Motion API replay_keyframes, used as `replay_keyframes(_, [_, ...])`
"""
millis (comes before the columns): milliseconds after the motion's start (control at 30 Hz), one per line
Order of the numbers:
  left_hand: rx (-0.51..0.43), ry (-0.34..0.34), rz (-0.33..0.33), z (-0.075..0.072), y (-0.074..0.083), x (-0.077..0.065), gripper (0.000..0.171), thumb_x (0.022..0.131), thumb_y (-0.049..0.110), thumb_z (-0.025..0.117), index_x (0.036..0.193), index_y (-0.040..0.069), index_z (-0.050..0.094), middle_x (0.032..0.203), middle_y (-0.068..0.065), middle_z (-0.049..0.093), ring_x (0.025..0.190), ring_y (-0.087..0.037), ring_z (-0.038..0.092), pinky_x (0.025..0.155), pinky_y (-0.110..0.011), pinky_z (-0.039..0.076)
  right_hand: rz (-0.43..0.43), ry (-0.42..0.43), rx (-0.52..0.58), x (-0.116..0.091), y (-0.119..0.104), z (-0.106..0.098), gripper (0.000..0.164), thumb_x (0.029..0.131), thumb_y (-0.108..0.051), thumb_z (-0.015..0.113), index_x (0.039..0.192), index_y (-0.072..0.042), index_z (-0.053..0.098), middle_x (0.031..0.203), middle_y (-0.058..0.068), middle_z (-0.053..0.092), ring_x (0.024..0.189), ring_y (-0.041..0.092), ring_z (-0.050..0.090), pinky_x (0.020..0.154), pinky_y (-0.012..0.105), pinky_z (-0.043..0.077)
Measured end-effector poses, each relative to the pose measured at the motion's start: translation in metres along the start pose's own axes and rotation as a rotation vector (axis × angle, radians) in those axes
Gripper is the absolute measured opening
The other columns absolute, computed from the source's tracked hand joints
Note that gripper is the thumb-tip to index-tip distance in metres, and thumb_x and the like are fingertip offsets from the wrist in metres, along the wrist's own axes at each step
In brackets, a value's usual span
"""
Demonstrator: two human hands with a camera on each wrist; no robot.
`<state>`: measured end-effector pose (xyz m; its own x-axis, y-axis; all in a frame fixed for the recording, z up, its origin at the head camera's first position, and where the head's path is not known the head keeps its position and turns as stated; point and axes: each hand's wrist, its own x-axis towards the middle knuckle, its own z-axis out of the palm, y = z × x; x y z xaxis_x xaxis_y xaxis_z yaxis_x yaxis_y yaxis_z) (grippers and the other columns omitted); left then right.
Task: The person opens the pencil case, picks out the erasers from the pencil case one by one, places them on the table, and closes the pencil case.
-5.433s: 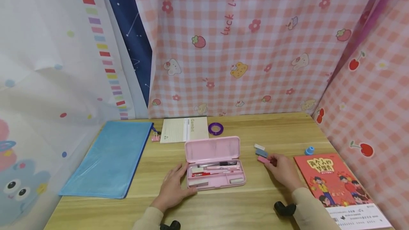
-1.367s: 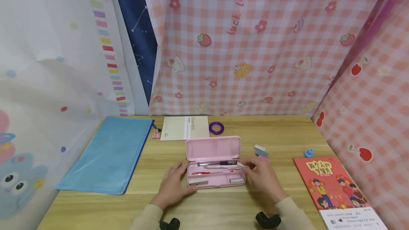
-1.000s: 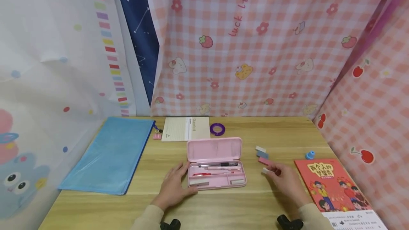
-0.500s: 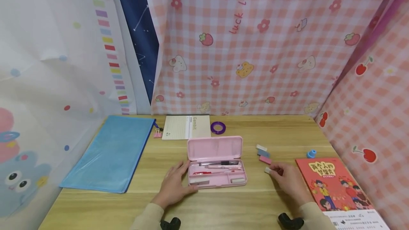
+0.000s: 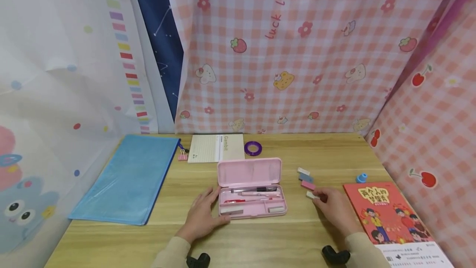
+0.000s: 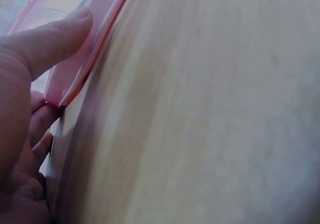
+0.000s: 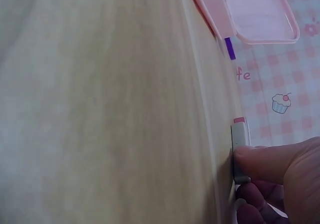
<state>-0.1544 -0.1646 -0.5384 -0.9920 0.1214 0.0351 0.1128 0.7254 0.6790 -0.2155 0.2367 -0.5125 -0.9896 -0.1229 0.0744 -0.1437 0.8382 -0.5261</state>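
A pink pencil case (image 5: 253, 208) lies with its lid raised. In it are a black pen (image 5: 256, 190), a pink pen (image 5: 258, 195), a red pen (image 5: 238, 201) and two pale erasers in the front compartments. My left hand (image 5: 202, 216) holds the case's left end, thumb along the front edge and fingers at the corner in the left wrist view. My right hand (image 5: 334, 208) pinches a white eraser (image 7: 240, 134) down at the tabletop. Beyond it, a pink eraser (image 5: 307, 185), a blue-grey eraser (image 5: 306, 178) and another white eraser (image 5: 303, 171) form a slanting row.
A blue zip folder (image 5: 126, 181) lies left, with a pink binder clip (image 5: 182, 156) beside it. Behind the case are a notepad (image 5: 215, 148) and a purple tape roll (image 5: 253, 148). At right are a red book (image 5: 384, 210) and a small blue cone-shaped object (image 5: 361, 178).
My right hand has left the pink eraser, lifted the white eraser from the case and carried it right, to the near end of the row. My left hand has stayed at the case.
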Motion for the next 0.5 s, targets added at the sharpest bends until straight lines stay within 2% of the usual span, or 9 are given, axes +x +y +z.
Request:
replay_keyframes(233, [-0.015, -0.017, -0.011, 0.0001, 0.0008, -0.0004, 0.102, 0.07, 0.058, 0.077, 0.15, 0.012, 0.035, 0.151, -0.015, 0.035, 0.141, -0.034, 0.027, 0.116, -0.055, 0.013, -0.002, 0.051, -0.045, 0.0056, 0.0011, 0.0052, 0.016, 0.082, -0.012, 0.075, 0.097, -0.006, 0.074, 0.085, 0.003, 0.067, 0.075, 0.016, 0.06, 0.068, 0.039, 0.052])
replay_keyframes(500, [-0.012, -0.025, -0.022, -0.0005, 0.0011, 0.0003, 0.102, 0.07, 0.06, 0.076, 0.15, 0.013, 0.034, 0.152, -0.015, 0.034, 0.141, -0.035, 0.026, 0.115, -0.055, 0.013, -0.006, 0.066, -0.058, 0.0078, -0.0004, 0.0053, 0.016, 0.083, -0.013, 0.075, 0.098, -0.007, 0.074, 0.088, 0.004, 0.068, 0.079, 0.019, 0.061, 0.071, 0.043, 0.053])
